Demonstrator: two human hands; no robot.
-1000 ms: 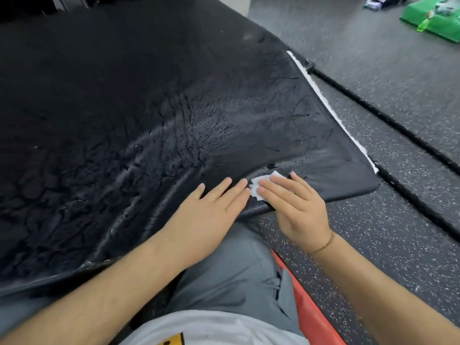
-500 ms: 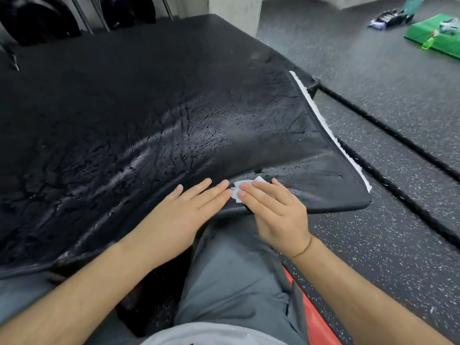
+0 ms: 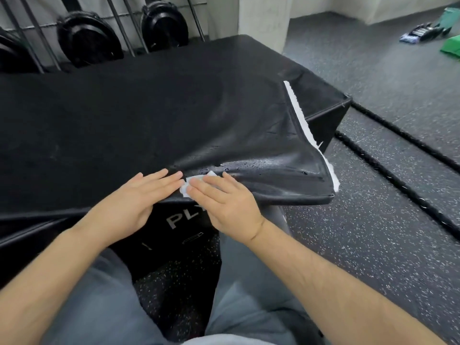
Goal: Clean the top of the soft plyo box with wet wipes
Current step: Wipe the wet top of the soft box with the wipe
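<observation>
On the plyo box (image 3: 149,108), wipe (image 3: 193,181) lies under straight right fingers (image 3: 211,186); left fingers (image 3: 159,179) flat.

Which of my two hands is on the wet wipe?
The right hand: its straight fingers press the white wet wipe onto the plyo box top. The left hand lies flat on the bare surface beside it.

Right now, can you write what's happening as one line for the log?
step: wipe box top | right hand: flat on wipe, near edge | left hand: flat on box beside it | drops: right of wipe
</observation>
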